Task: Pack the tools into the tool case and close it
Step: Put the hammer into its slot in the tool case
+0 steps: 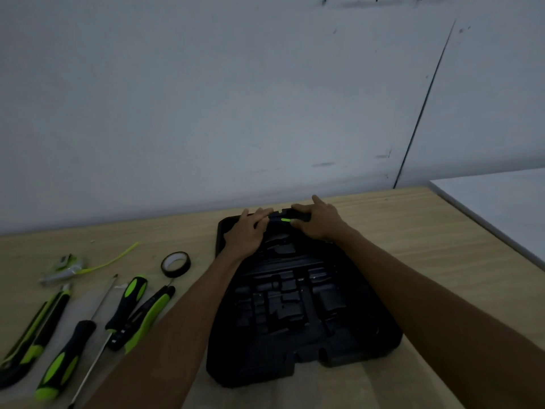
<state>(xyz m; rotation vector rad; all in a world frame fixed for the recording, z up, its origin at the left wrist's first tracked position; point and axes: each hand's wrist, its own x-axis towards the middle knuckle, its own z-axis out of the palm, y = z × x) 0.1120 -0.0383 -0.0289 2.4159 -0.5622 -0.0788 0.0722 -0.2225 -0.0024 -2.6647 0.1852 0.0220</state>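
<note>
Both hands (283, 224) grip the tool case (295, 305); labels seem unreadable.

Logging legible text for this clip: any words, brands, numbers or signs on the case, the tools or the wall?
None can be read.
Tool case: dark moulded tray, no legible lettering.
Green and black tools on the table's left: small pale marks on one handle, too blurred to read.
Tape roll: no print visible.
Wall: only scuffs and a dark line, no sign.
</note>
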